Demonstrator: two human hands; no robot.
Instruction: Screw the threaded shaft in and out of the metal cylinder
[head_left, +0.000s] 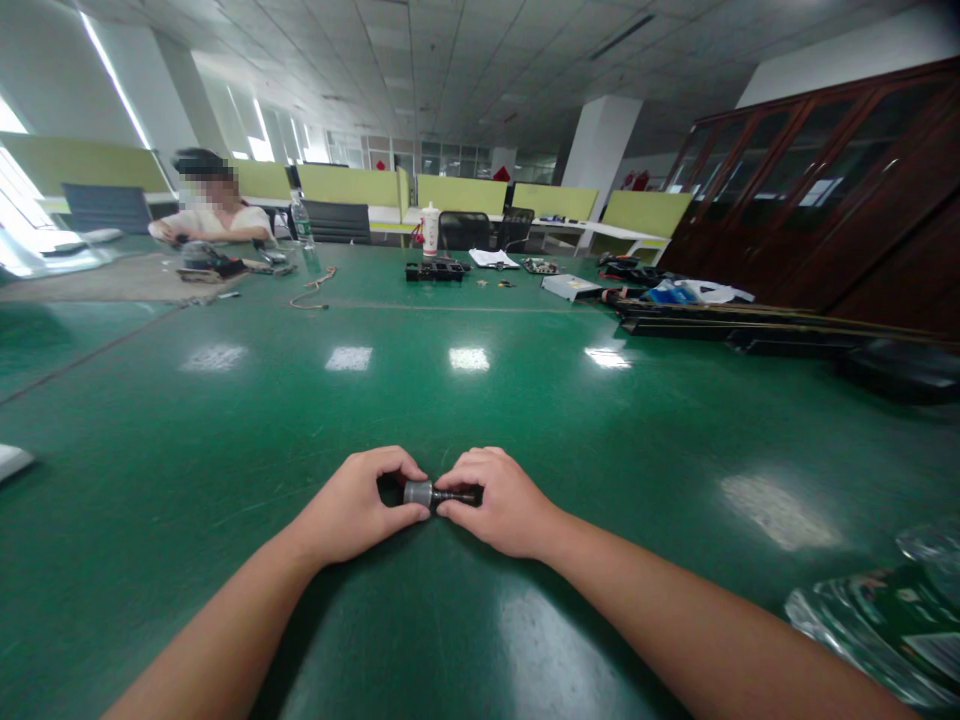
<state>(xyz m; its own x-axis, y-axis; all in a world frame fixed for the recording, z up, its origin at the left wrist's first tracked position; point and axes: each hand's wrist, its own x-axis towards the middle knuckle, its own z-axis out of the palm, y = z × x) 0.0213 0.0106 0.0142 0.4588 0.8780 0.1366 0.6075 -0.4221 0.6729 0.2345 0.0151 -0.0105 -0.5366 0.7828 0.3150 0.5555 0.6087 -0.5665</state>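
A small metal part (418, 493) with a wide grey cylindrical end and a thinner dark shaft (456, 496) lies sideways between my hands, low over the green tabletop (420, 400). Thumb and fingers of my left hand (364, 508) close round the wide grey end. My right hand (501, 503) pinches the dark shaft from the right, with its fingertips close to the left ones. Whether the part rests on the table is hard to tell.
A clear plastic bottle (877, 630) lies at the lower right. Black equipment (750, 325) covers the far right. A white object (11, 462) sits at the left edge. Across the table are a black device (435, 271), a metal box (571, 288) and a seated person (214, 212).
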